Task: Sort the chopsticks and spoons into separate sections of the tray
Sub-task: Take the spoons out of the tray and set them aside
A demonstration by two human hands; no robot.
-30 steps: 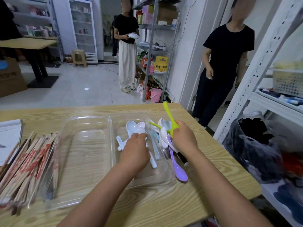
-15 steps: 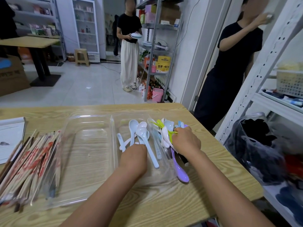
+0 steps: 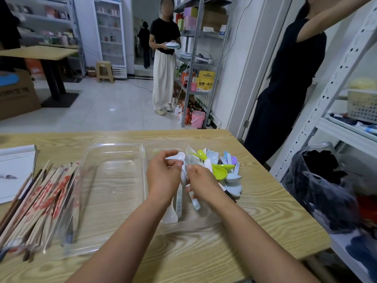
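A clear plastic tray (image 3: 114,193) lies on the wooden table, with a wide left section and a narrow right one. Several white spoons (image 3: 177,203) lie in the right section. My left hand (image 3: 163,177) hovers over that section, its fingers curled round a white spoon (image 3: 180,156). My right hand (image 3: 202,181) is close beside it and grips the handle of another white spoon (image 3: 194,202). A heap of green, blue, purple and white spoons (image 3: 221,167) sits just right of the tray. Wrapped and bare chopsticks (image 3: 40,203) are piled at the tray's left edge.
A white booklet (image 3: 14,170) lies at the table's far left. A metal shelf unit (image 3: 336,99) with a dark plastic bag (image 3: 318,186) stands close on the right. One person (image 3: 285,82) stands past the table's far right corner, another (image 3: 164,58) farther back.
My right hand left the coloured spoon heap and moved left to the tray's right section. My left hand lifted off the white spoons and now holds one higher up.
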